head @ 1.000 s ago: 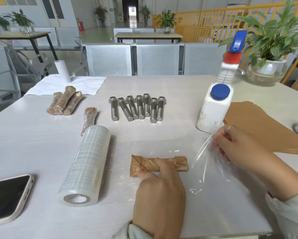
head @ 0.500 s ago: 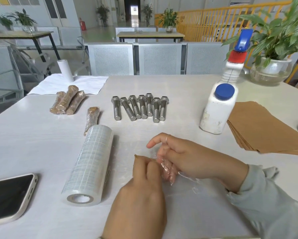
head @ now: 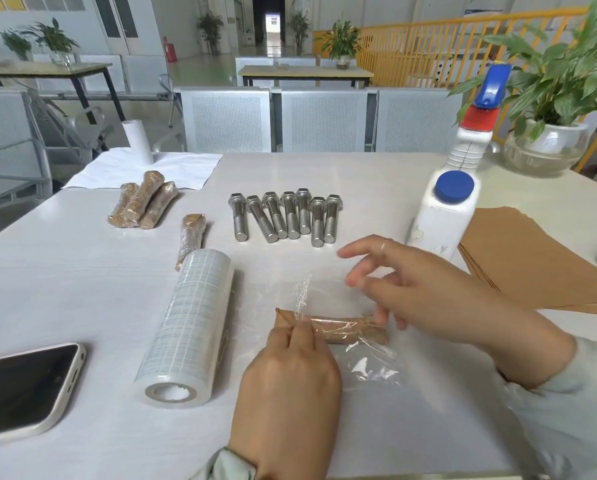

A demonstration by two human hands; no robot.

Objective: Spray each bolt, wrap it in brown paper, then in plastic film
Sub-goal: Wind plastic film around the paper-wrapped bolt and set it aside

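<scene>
A bolt wrapped in brown paper (head: pixel 338 328) lies on the table in front of me, with clear plastic film (head: pixel 369 362) folded partly over it. My left hand (head: pixel 290 379) presses down its left end. My right hand (head: pixel 425 292) rests its lower fingers on the right end, the other fingers spread. Several bare steel bolts (head: pixel 285 216) lie in a row behind. The roll of film (head: pixel 186 327) lies to the left. A stack of brown paper sheets (head: pixel 532 261) sits at right, next to the white spray bottle (head: pixel 463 157).
Three finished wrapped bolts (head: pixel 141 204) lie far left, one more (head: pixel 190 237) just above the roll. A phone (head: pixel 20 389) lies at the near left edge. A white blue-capped bottle (head: pixel 442 213), a potted plant (head: pixel 549 140) and a white paper roll (head: pixel 138 136) stand at the back.
My right hand brought the film's free edge from the right over the paper-wrapped bolt and has now opened and lifted a little. My left hand stayed on the bolt's left end.
</scene>
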